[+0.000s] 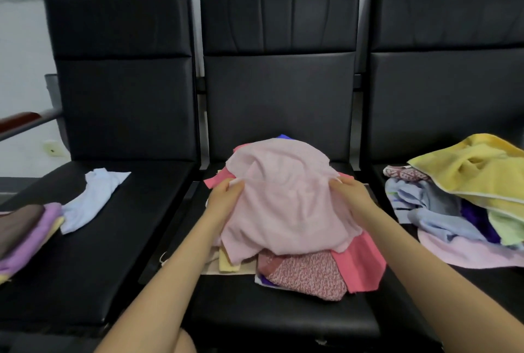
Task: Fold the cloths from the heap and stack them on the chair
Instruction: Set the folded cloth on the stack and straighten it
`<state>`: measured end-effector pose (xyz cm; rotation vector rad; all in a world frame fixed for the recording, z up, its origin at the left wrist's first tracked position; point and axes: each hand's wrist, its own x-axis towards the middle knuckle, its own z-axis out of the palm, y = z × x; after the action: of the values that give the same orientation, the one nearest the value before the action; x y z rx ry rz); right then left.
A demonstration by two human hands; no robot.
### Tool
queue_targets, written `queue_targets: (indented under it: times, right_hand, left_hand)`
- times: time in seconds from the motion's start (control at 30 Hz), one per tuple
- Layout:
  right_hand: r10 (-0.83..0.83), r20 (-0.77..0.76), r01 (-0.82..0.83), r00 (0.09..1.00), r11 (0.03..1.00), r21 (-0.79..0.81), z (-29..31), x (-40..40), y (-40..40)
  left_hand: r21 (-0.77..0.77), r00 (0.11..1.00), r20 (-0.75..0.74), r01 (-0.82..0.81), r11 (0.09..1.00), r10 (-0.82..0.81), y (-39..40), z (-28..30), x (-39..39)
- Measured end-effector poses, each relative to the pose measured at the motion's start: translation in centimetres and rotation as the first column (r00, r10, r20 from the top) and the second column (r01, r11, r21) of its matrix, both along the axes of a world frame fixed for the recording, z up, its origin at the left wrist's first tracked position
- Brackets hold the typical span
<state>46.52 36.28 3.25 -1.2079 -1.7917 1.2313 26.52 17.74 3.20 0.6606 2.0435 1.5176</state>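
Cloths are spread over three black seats in a row: a mixed heap on the middle chair, a second loose pile on the right chair, and a folded stack at the near left edge of the left chair, with a pale blue cloth lying unfolded just beside it. A pale pink cloth sits on top of the middle heap. The left hand pinches its left edge with curled fingers, and the right hand pinches its right edge in the same manner; both hands hold this cloth and nothing else. Probable faults from this position are as follows. The pink cloth drapes over a coral cloth and a floral cloth; lifting it may drag either one toward the near seat edge, where both already lie close to the rim, and drop it off the chair. The grip points appear to be on bunched fabric, not on true corners, so the cloth may hang unevenly and the fold may come out skewed. A skewed fold laid on the left stack could tilt it, and that stack already stands at the seat edge. Whether the hands hold one layer or several cannot be determined.
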Motion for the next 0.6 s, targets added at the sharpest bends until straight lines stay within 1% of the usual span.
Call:
queue_targets:
  times: [0.07,0.17,0.23,0.27,0.33,0.4,0.43,0.5,0.53,0.6]
  right_hand:
    - [-0.02,-0.059,0.021,0.998,1.0,0.017,0.2,-0.2,-0.2]
    - [-0.01,-0.059,0.014,0.998,0.998,0.067,-0.1,1.2,-1.1]
    - [0.032,-0.056,-0.031,0.998,0.999,0.022,-0.6,3.1,-1.9]
    - [0.053,-0.036,-0.054,0.998,0.998,-0.039,-0.9,4.3,-2.2]
    - [0.156,0.078,-0.142,0.985,0.977,-0.157,-1.2,6.7,-3.2]
    - [0.294,0.245,-0.251,0.924,0.949,-0.192,-1.4,9.0,-4.3]
    - [0.351,0.298,-0.305,0.888,0.933,-0.189,-1.4,9.9,-4.8]
    - [0.386,0.335,-0.353,0.859,0.922,-0.158,-1.5,11.2,-5.5]
    - [0.384,0.327,-0.365,0.864,0.923,-0.121,-1.7,11.5,-5.5]
    - [0.352,0.285,-0.371,0.891,0.929,0.011,-1.4,11.8,-5.7]
  left_hand:
    - [-0.044,0.999,-0.052,0.012,0.999,-0.014,0.3,0.0,-0.2]
    - [-0.053,0.984,-0.176,-0.002,0.999,-0.007,0.0,1.0,1.2]
    - [-0.032,0.973,-0.231,-0.006,0.999,-0.002,-1.1,1.3,2.3]
    - [-0.031,0.969,-0.248,0.002,1.0,-0.009,-1.8,1.3,2.8]
    - [-0.095,0.962,-0.262,0.05,0.994,-0.073,-3.1,1.6,4.0]
    - [-0.276,0.929,-0.31,0.115,0.954,-0.202,-4.5,1.4,5.3]
    - [-0.351,0.903,-0.335,0.144,0.925,-0.268,-5.3,1.1,5.8]
    - [-0.424,0.864,-0.358,0.186,0.886,-0.353,-7.2,0.2,6.7]
    - [-0.427,0.857,-0.366,0.192,0.883,-0.364,-8.1,-0.3,6.8]
    - [-0.401,0.844,-0.412,0.17,0.9,-0.343,-9.2,-0.9,6.5]
